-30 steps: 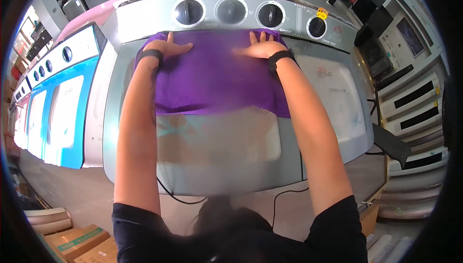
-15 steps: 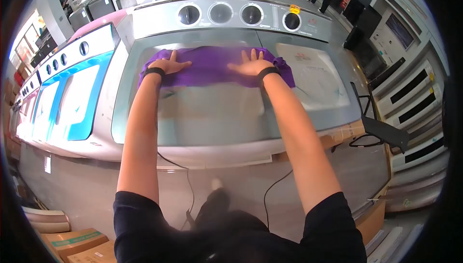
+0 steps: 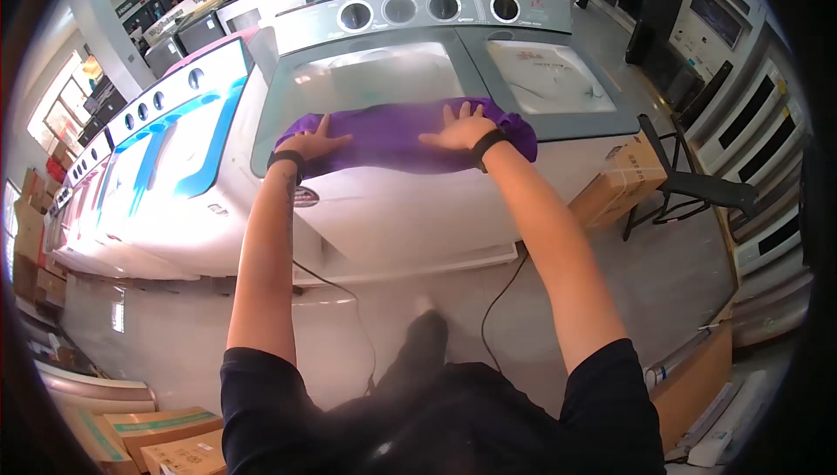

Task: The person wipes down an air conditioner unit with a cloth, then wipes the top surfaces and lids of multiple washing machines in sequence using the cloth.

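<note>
A purple cloth [image 3: 384, 135], bunched into a wide strip, lies over the front edge of the grey lid of a twin-tub washing machine [image 3: 375, 83]. On the cloth's left part my left hand [image 3: 316, 145] rests flat with its fingers spread. My right hand [image 3: 459, 129] presses on the cloth's right part, palm down, fingers spread too. Both wrists wear dark bands. Behind the cloth the machine's control panel [image 3: 418, 11] shows several round knobs.
At left stands a row of washing machines with a blue-trimmed one [image 3: 196, 126] nearest. A cardboard box [image 3: 617, 180] and a black folding chair [image 3: 697, 187] are at right. Cables lie on the floor [image 3: 331, 327]. People stand far back at upper right.
Both hands and the purple cloth have moved back from the panel to the lid's front edge. The cloth has bunched into a narrower strip. The view has shifted, showing more of the machine's front.
</note>
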A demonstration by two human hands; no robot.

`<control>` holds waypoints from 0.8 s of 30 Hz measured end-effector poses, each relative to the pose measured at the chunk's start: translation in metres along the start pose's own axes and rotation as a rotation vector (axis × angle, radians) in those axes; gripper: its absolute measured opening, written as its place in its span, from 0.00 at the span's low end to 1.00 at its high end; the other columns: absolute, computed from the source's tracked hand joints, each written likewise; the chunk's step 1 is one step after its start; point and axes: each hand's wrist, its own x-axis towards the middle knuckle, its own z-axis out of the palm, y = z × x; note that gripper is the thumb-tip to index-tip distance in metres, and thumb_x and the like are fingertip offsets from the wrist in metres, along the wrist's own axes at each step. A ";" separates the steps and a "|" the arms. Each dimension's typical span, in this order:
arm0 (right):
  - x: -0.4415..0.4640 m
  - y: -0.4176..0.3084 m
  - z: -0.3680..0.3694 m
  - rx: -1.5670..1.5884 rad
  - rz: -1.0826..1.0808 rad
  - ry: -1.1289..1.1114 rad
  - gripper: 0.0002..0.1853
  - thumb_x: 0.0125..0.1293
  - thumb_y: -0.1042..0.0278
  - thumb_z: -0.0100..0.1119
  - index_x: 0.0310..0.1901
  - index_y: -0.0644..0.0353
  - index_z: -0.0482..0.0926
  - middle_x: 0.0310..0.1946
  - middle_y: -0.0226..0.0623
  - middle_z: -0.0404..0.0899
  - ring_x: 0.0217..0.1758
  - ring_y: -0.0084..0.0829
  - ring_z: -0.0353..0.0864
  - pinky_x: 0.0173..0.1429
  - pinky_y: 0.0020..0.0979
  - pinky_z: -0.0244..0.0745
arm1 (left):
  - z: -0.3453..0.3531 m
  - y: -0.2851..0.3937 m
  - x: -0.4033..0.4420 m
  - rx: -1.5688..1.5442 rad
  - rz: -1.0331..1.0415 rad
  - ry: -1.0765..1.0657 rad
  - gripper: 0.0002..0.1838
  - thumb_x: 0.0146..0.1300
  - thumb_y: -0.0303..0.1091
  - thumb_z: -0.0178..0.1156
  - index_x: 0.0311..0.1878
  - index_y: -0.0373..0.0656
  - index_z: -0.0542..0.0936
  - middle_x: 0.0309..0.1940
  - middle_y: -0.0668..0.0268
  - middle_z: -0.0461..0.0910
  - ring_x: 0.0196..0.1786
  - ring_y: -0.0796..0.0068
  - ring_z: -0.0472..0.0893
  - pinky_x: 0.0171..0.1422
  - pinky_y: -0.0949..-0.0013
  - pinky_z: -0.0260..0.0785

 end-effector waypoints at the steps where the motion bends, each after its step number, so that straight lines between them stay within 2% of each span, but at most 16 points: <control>1: -0.013 -0.006 -0.001 -0.005 0.024 0.011 0.59 0.51 0.21 0.50 0.74 0.55 0.44 0.75 0.53 0.36 0.76 0.62 0.33 0.73 0.60 0.42 | 0.003 -0.001 -0.012 -0.004 -0.014 -0.005 0.57 0.49 0.83 0.42 0.76 0.63 0.38 0.74 0.43 0.40 0.78 0.53 0.40 0.77 0.49 0.31; 4: -0.051 -0.025 -0.012 -0.161 -0.055 -0.016 0.59 0.49 0.24 0.55 0.73 0.57 0.45 0.74 0.54 0.41 0.75 0.62 0.40 0.72 0.60 0.45 | 0.008 -0.017 -0.035 0.004 -0.001 -0.040 0.56 0.50 0.82 0.43 0.76 0.63 0.39 0.74 0.44 0.39 0.78 0.54 0.38 0.77 0.51 0.30; 7: -0.057 -0.043 0.004 -0.221 0.080 0.064 0.58 0.48 0.26 0.58 0.72 0.59 0.50 0.73 0.54 0.46 0.75 0.62 0.43 0.73 0.57 0.46 | 0.007 -0.031 -0.042 0.022 0.001 -0.092 0.54 0.52 0.81 0.43 0.76 0.63 0.40 0.75 0.45 0.37 0.78 0.54 0.37 0.78 0.52 0.28; 9: -0.059 -0.040 0.004 -0.156 0.048 0.067 0.57 0.49 0.25 0.56 0.72 0.58 0.51 0.73 0.55 0.45 0.76 0.58 0.43 0.74 0.53 0.46 | 0.007 -0.031 -0.046 0.038 -0.043 -0.086 0.53 0.53 0.80 0.42 0.76 0.63 0.40 0.75 0.47 0.38 0.78 0.54 0.36 0.78 0.52 0.27; 13: -0.049 -0.015 -0.029 0.030 -0.112 -0.050 0.54 0.51 0.24 0.52 0.73 0.52 0.51 0.74 0.53 0.41 0.78 0.50 0.41 0.76 0.44 0.45 | -0.007 -0.012 -0.049 -0.044 -0.136 -0.099 0.54 0.52 0.76 0.47 0.76 0.56 0.44 0.76 0.53 0.43 0.78 0.57 0.43 0.78 0.59 0.36; 15: -0.038 0.001 -0.037 0.020 -0.156 -0.073 0.53 0.52 0.24 0.50 0.74 0.49 0.49 0.75 0.52 0.38 0.78 0.46 0.40 0.76 0.43 0.44 | -0.009 -0.009 -0.031 -0.012 -0.154 -0.043 0.55 0.50 0.78 0.47 0.76 0.56 0.45 0.76 0.54 0.44 0.77 0.58 0.44 0.78 0.60 0.38; 17: -0.025 0.004 -0.048 -0.033 -0.176 -0.092 0.52 0.53 0.25 0.51 0.74 0.46 0.49 0.75 0.50 0.36 0.79 0.43 0.37 0.77 0.43 0.43 | -0.012 -0.010 -0.008 -0.011 -0.132 0.020 0.55 0.51 0.79 0.45 0.76 0.54 0.47 0.75 0.51 0.42 0.77 0.55 0.43 0.78 0.58 0.34; 20: -0.009 -0.012 -0.061 -0.197 -0.151 -0.109 0.52 0.52 0.26 0.53 0.74 0.42 0.48 0.75 0.48 0.41 0.78 0.43 0.42 0.76 0.42 0.47 | -0.027 -0.010 0.023 -0.033 -0.108 0.052 0.56 0.51 0.79 0.45 0.75 0.51 0.48 0.75 0.49 0.42 0.77 0.54 0.44 0.78 0.57 0.33; 21: 0.002 -0.016 -0.058 -0.219 -0.210 0.057 0.45 0.51 0.29 0.58 0.69 0.43 0.63 0.69 0.44 0.61 0.72 0.41 0.60 0.71 0.39 0.59 | -0.031 -0.010 0.034 -0.045 -0.101 0.046 0.57 0.51 0.79 0.46 0.75 0.49 0.48 0.75 0.49 0.42 0.77 0.54 0.44 0.78 0.58 0.34; 24: 0.042 -0.037 -0.078 -0.280 -0.272 -0.106 0.36 0.51 0.33 0.62 0.56 0.49 0.79 0.56 0.39 0.77 0.60 0.39 0.75 0.62 0.37 0.69 | -0.036 -0.020 0.086 -0.004 -0.108 0.049 0.61 0.49 0.79 0.48 0.74 0.39 0.49 0.75 0.51 0.45 0.77 0.57 0.45 0.78 0.63 0.37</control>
